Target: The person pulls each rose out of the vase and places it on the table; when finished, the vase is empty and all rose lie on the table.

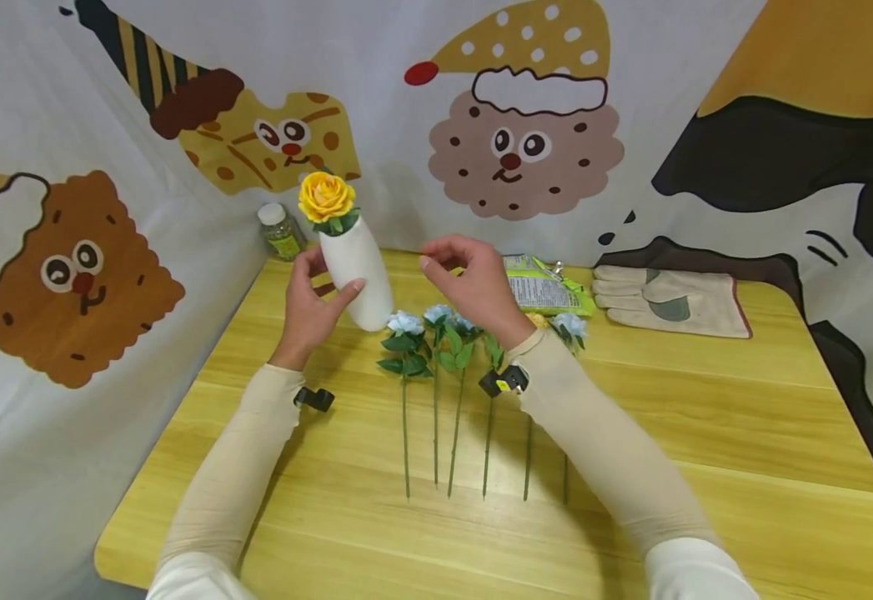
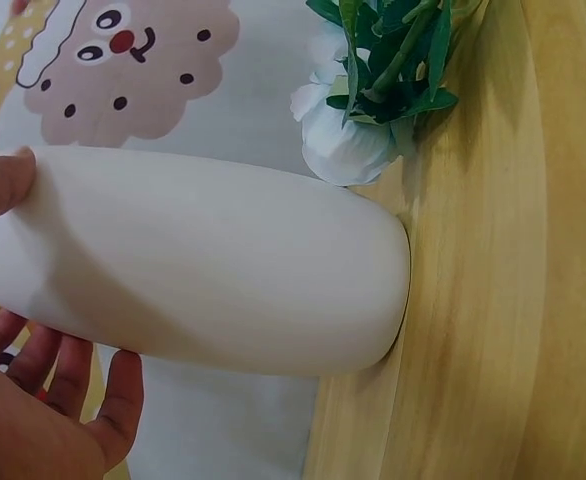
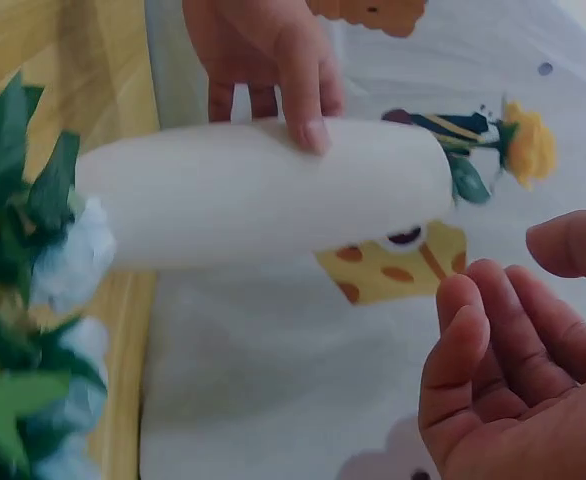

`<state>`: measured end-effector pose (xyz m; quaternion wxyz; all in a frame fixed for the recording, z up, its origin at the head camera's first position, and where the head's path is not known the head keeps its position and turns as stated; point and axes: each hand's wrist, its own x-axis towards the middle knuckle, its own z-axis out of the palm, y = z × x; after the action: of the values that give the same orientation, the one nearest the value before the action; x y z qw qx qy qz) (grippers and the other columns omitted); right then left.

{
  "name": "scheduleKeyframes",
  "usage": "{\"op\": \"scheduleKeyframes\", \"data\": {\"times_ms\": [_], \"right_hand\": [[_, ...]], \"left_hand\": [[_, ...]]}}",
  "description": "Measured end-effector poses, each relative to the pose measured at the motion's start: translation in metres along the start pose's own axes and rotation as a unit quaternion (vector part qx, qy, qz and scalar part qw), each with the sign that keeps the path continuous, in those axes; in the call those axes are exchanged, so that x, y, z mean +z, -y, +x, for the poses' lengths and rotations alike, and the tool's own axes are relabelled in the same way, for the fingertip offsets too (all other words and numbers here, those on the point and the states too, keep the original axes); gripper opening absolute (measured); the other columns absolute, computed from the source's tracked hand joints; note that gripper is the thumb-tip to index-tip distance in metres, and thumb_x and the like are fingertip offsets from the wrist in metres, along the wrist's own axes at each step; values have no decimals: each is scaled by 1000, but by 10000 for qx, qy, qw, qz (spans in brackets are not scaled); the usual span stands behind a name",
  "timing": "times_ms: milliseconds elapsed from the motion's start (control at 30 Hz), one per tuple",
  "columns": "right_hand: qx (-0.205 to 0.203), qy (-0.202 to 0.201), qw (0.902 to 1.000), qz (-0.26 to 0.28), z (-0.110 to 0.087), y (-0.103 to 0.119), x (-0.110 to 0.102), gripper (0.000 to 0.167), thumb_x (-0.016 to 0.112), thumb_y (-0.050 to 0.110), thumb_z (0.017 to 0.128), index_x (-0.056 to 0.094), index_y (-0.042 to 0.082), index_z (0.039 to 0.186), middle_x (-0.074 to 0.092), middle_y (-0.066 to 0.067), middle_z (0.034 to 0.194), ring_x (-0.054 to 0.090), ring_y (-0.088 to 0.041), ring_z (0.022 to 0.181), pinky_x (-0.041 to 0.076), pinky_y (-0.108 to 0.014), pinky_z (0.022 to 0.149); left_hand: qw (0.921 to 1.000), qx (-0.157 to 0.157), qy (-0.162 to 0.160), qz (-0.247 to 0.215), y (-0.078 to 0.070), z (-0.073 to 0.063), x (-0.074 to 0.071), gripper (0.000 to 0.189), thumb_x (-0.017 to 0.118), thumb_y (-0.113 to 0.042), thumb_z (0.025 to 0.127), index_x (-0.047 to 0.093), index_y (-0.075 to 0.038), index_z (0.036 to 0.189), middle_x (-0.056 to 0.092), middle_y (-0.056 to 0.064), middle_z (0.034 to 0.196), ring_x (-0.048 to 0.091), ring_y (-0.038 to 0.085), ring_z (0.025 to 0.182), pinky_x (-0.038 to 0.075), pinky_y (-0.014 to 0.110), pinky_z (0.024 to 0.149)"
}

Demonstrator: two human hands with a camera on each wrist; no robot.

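A white vase [image 1: 359,275] stands on the table with a yellow rose [image 1: 327,198] in its mouth. My left hand [image 1: 312,304] grips the vase from the left side, thumb across its front and fingers around the far side, as the left wrist view also shows. To the right of the vase, my right hand [image 1: 474,279] hovers with loosely bent fingers and nothing between them. In the right wrist view the thumb and fingertips are apart. Below it lie several artificial flowers, among them a light blue rose [image 1: 405,323], their green stems pointing toward me.
A small jar [image 1: 280,232] with a white lid stands behind the vase at the left. At the back of the table [image 1: 706,467] lie a green packet [image 1: 549,285] and a pair of light work gloves [image 1: 672,302]. A printed cloth [image 1: 391,150] hangs behind.
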<state>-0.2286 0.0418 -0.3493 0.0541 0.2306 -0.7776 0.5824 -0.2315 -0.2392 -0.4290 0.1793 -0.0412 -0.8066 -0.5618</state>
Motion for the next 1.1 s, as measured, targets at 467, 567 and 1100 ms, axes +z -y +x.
{"op": "scheduleKeyframes", "data": {"times_ms": [467,567,1100], "right_hand": [[51,72,10000,11,38,22,55,27,72,23,101,76,11,125,76,-4,107,68,-16,95,58,-30,84],[138,69,9999,29,45,27,64,27,72,24,101,76,12,125,75,-3,105,67,-14,93,57,-28,82],[379,-235,9964,-716,68,34,96,29,79,39,95,80,13,108,61,-2,91,57,-15,85,46,-26,68]], "left_hand": [[10000,32,76,13,1,1,0,74,84,-29,92,43,-9,150,52,14,146,51,28,132,51,57,110],[10000,46,57,20,0,1,0,73,84,-29,92,43,-9,150,52,14,145,52,28,131,51,57,110],[9999,4,55,154,-2,1,-1,73,84,-27,92,43,-9,150,52,13,145,52,29,132,52,57,109]]}}
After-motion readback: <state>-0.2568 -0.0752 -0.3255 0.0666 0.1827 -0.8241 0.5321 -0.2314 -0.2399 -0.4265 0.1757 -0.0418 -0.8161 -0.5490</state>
